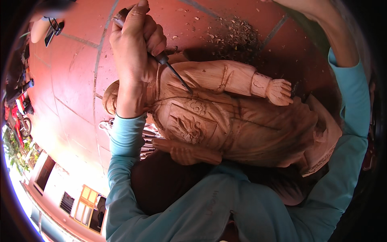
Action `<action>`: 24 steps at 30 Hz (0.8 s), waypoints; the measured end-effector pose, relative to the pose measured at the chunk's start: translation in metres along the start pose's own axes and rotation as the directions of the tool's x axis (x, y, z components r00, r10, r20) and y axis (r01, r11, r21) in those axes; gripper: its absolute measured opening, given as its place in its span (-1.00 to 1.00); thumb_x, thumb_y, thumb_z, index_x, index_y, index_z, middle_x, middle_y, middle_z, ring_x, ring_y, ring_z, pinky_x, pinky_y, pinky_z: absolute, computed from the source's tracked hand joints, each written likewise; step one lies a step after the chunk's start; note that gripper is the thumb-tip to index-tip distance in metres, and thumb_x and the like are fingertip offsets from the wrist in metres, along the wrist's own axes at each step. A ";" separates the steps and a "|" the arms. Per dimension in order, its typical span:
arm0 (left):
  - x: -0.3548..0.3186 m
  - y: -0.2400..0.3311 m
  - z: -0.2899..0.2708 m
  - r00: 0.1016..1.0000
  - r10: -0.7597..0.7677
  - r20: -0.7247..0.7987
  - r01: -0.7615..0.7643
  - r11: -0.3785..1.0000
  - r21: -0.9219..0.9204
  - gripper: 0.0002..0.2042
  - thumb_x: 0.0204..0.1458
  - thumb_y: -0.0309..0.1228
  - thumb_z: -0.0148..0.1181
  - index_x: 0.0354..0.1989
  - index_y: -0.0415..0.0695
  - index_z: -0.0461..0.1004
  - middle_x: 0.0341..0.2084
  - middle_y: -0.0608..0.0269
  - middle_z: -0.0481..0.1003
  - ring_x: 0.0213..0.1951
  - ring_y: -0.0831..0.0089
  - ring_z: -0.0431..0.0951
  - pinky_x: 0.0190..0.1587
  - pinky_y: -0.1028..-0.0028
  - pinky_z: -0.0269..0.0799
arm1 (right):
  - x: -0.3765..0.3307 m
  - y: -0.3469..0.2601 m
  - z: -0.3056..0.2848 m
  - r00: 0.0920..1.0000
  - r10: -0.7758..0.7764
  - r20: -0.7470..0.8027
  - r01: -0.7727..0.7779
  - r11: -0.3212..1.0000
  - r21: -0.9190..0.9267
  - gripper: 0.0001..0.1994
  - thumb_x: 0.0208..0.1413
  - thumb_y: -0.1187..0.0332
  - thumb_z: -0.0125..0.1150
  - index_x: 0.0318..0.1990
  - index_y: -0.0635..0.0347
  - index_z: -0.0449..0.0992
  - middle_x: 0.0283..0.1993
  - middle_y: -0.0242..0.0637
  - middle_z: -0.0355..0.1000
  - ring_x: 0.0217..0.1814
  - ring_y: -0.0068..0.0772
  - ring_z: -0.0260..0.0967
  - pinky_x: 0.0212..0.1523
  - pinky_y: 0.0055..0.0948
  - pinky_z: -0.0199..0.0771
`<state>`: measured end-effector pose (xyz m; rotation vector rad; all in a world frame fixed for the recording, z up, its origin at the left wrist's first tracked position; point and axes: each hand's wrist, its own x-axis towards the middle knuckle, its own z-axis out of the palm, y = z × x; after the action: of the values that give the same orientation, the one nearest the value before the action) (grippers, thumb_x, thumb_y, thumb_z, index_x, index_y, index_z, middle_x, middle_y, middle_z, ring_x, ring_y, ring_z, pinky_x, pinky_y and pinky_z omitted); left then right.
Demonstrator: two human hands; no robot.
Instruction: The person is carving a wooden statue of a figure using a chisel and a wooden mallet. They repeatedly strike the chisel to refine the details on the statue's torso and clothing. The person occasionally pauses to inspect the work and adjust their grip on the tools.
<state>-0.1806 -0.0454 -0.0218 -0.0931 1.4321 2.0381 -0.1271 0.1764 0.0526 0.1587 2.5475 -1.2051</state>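
Observation:
A carved wooden statue [246,125] of a robed figure lies on its back across my lap, its head to the left and base to the right. My left hand [135,48] is closed round the wooden handle of a carving chisel [176,73]. The blade slants down to the right, its tip at the robe's chest beside the upper arm. My right hand [296,3] is raised at the top edge, right of the statue. Its fingers are cut off by the picture's edge, so whether it holds anything is hidden.
Wood shavings [240,36] are heaped on the red tiled floor [76,80] beyond the statue. Several metal tools [148,139] lie by the statue's shoulder, partly hidden by my left arm. Part of another person [39,30] shows at upper left. A red motorcycle [21,121] stands farther left.

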 end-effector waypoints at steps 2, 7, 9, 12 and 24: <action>-0.001 0.001 -0.006 0.999 0.004 -0.045 -0.003 0.999 0.033 -0.90 0.13 -0.44 -0.06 -0.41 -0.15 0.30 -0.82 0.53 -0.02 -0.80 0.74 -0.09 -0.80 0.68 -0.18 | 0.021 0.000 0.001 0.932 -0.339 0.133 0.359 0.915 -0.186 -0.50 -0.15 0.50 0.16 0.06 0.30 0.31 -0.19 -0.12 0.45 -0.18 -0.34 0.37 -0.13 -0.41 0.35; 0.001 -0.002 -0.005 0.998 -0.004 -0.060 0.008 0.998 0.063 -0.91 0.14 -0.44 -0.07 -0.36 -0.16 0.31 -0.81 0.53 -0.02 -0.80 0.74 -0.08 -0.80 0.69 -0.17 | 0.044 -0.035 -0.015 0.932 -0.222 0.288 0.285 0.937 -0.199 -0.53 -0.20 0.51 0.15 0.01 0.23 0.38 -0.25 -0.16 0.48 -0.23 -0.34 0.38 -0.18 -0.42 0.36; 0.003 -0.005 -0.007 1.000 -0.021 -0.022 0.022 0.999 0.042 -0.91 0.14 -0.43 -0.08 -0.35 -0.17 0.30 -0.80 0.53 -0.02 -0.79 0.75 -0.08 -0.80 0.69 -0.17 | 0.040 -0.043 -0.001 0.984 -0.045 0.172 0.103 0.933 -0.345 -0.53 -0.20 0.50 0.15 0.00 0.23 0.39 -0.26 -0.16 0.47 -0.24 -0.34 0.38 -0.19 -0.42 0.36; -0.002 -0.003 -0.013 0.996 -0.025 -0.090 0.031 0.998 0.060 -0.91 0.14 -0.43 -0.09 -0.32 -0.17 0.29 -0.80 0.53 -0.03 -0.79 0.74 -0.07 -0.80 0.70 -0.16 | 0.046 -0.036 0.011 0.978 -0.102 0.184 0.159 0.932 -0.326 -0.53 -0.21 0.51 0.15 0.00 0.23 0.39 -0.27 -0.17 0.47 -0.25 -0.35 0.37 -0.21 -0.42 0.36; 0.002 -0.007 -0.018 0.998 -0.044 -0.043 0.046 0.998 0.032 -0.90 0.15 -0.42 -0.11 -0.31 -0.18 0.28 -0.80 0.53 -0.03 -0.78 0.74 -0.07 -0.80 0.70 -0.15 | 0.015 -0.015 -0.012 0.987 -0.122 0.107 0.149 0.942 -0.299 -0.54 -0.22 0.52 0.13 -0.02 0.24 0.39 -0.33 -0.19 0.45 -0.29 -0.38 0.35 -0.25 -0.43 0.34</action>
<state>-0.1840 -0.0589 -0.0356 -0.1537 1.4760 1.9860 -0.1478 0.1758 0.0661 -0.1407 2.6626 -0.8222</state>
